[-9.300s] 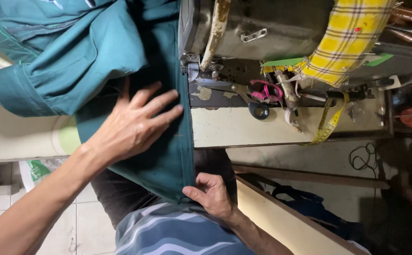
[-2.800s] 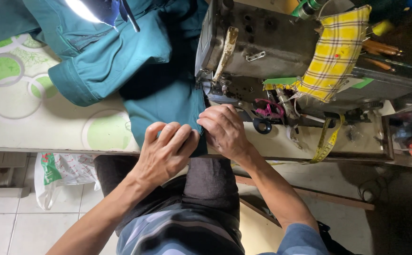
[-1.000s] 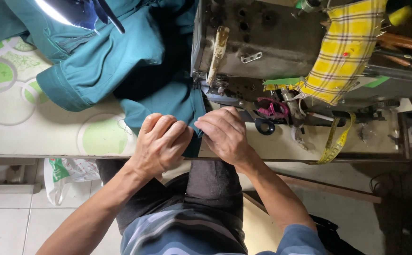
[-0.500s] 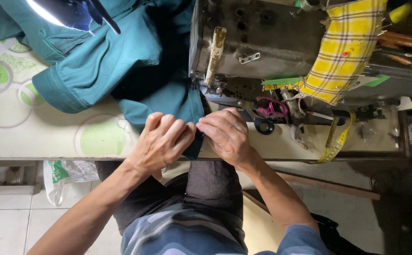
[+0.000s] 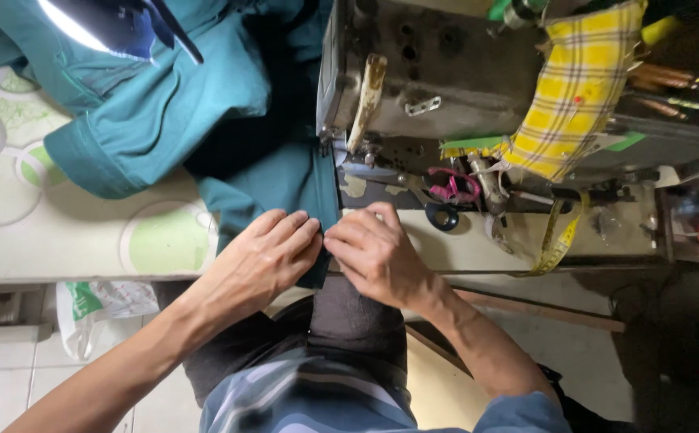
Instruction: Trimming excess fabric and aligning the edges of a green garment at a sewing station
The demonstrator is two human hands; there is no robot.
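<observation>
A teal garment lies spread over the table and runs under the grey sewing machine. My left hand rests flat on the garment's near edge, fingers curled against the cloth. My right hand pinches the same edge right beside it, just in front of the machine's needle area. Both hands touch each other at the fingertips over the fabric fold.
The table has a pale cover with green circles. A yellow plaid cloth drapes over the machine. Pink-handled scissors and a yellow tape measure lie on the machine bed. A plastic bag sits on the tiled floor at left.
Since the earliest frame my hands came together at the garment's edge by the needle. Over the last second they have barely shifted, staying on the fold.
</observation>
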